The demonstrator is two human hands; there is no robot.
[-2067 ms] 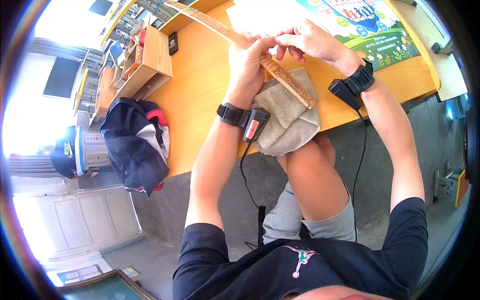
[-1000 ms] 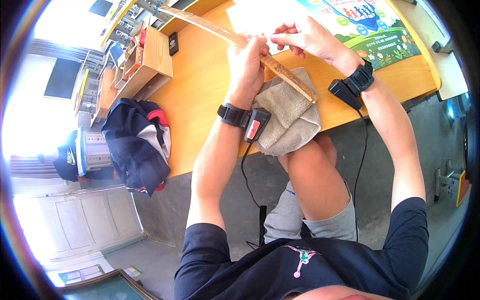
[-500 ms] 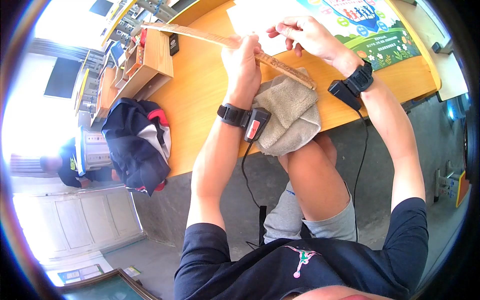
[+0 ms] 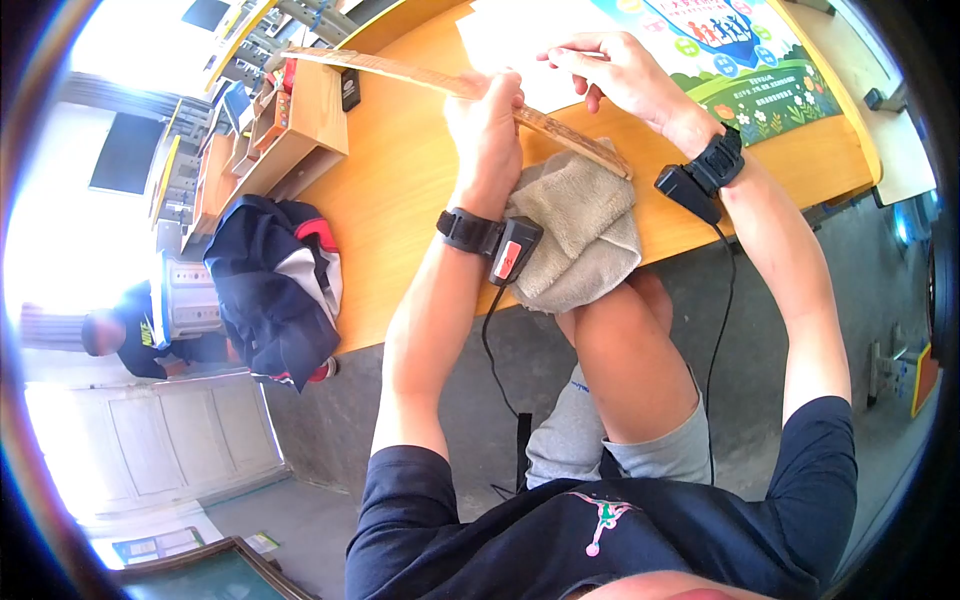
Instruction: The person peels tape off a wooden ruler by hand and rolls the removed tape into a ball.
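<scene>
Left hand (image 4: pixel 487 130): fingers are gripping wooden strip (image 4: pixel 568 134) near towel (image 4: pixel 580 220) | right hand (image 4: pixel 622 82): hovering beyond towel, fingers half-curled | done/remaining: unclear

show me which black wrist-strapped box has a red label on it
The left-wrist black rectangular box: a red label shows on it, behind the left hand holding the long brown wooden strip. The right-wrist black rectangular box shows none.
</scene>
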